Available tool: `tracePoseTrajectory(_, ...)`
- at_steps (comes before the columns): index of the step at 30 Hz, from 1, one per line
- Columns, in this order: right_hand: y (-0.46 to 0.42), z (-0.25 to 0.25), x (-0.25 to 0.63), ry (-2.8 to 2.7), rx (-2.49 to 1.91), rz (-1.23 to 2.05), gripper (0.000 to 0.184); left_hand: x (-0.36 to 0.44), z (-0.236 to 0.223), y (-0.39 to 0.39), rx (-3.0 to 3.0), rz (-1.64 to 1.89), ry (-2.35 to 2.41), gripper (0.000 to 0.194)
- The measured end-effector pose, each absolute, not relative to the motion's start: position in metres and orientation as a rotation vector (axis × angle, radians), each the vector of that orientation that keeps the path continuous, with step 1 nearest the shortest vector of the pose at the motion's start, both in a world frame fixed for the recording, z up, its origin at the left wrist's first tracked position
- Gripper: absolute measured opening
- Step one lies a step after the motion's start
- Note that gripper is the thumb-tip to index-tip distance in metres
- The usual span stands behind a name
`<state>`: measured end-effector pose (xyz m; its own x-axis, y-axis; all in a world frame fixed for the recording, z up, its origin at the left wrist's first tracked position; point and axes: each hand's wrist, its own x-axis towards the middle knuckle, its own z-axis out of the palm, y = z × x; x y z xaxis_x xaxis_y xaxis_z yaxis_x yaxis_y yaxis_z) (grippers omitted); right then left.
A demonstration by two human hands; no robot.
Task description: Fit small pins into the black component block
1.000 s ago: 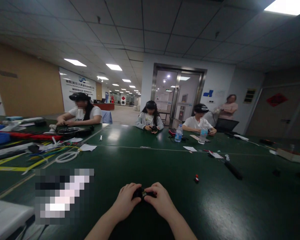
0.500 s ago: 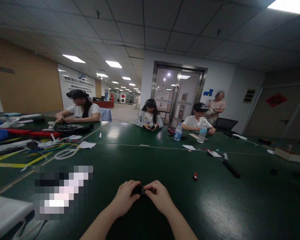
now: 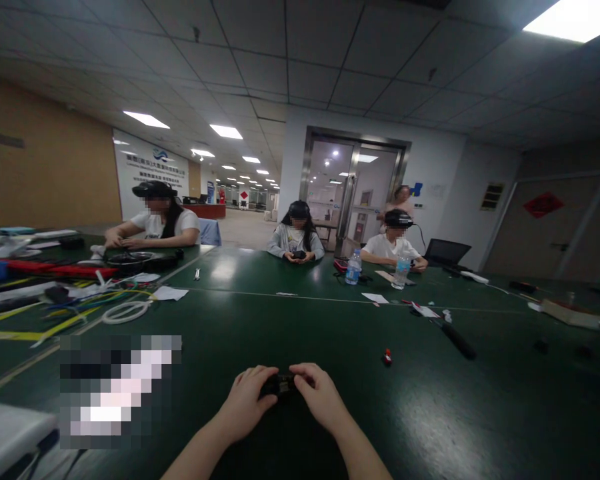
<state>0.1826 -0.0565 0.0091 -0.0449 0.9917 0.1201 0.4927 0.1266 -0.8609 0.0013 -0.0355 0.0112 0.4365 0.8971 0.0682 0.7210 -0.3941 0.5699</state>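
A small black object (image 3: pixel 283 385) sits between my hands, low over the dark green table (image 3: pixel 330 327). Its kind is too dark and small to make out. My left hand (image 3: pixel 247 400) is closed around its left end, the thumb in front and the fingers behind. At its right end, my right hand (image 3: pixel 320 393) grips with the thumb and bent fingers. To the right lies a small red and black item (image 3: pixel 388 357) on the tabletop, apart from both hands.
Left are tangled cables, a coiled white tube (image 3: pixel 126 312), a blurred-out patch (image 3: pixel 120 390) and a white box (image 3: pixel 15 433). A black-handled tool (image 3: pixel 457 341) lies right. Water bottles (image 3: pixel 353 268) stand farther back. Three people sit across the table; another person stands behind.
My right fingers have shifted from a pinch near the black object's middle to a grip at its right end. The standing person has moved left, behind a seated one.
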Motion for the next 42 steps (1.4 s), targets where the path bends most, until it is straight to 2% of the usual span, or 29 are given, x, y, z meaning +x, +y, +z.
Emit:
tracePoseTrajectory(8, -0.06, 0.004, 0.182, -1.715, -1.532, 0.857, 0.043, 0.002, 0.008, -0.035, 2.259, 0.551, 1.327, 0.039)
tracePoseTrajectory(16, -0.064, 0.014, 0.179, -1.664, -1.489, 0.907, 0.038, 0.001, 0.006, -0.036, 2.213, 0.595, 1.275, 0.036)
tracePoseTrajectory(26, -0.062, 0.018, 0.182, -1.485, -1.283, 1.109, 0.043, 0.008, 0.001, -0.032, 1.835, 0.819, 1.004, 0.042)
tracePoseTrajectory(30, -0.053, 0.004, 0.181, -1.397, -1.138, 1.193, 0.041, 0.009, -0.002, -0.027, 1.602, 0.885, 0.855, 0.044)
tracePoseTrajectory(35, -0.048, -0.006, 0.18, -1.409, -1.07, 1.167, 0.03, 0.009, 0.0, -0.027, 1.469, 0.908, 0.755, 0.048)
tracePoseTrajectory(40, -0.053, 0.002, 0.181, -1.483, -1.075, 1.133, 0.024, 0.009, 0.001, -0.03, 1.356, 0.909, 0.763, 0.071)
tracePoseTrajectory(42, -0.054, 0.003, 0.181, -1.507, -1.088, 1.119, 0.023, 0.009, 0.001, -0.03, 1.328, 0.915, 0.774, 0.069)
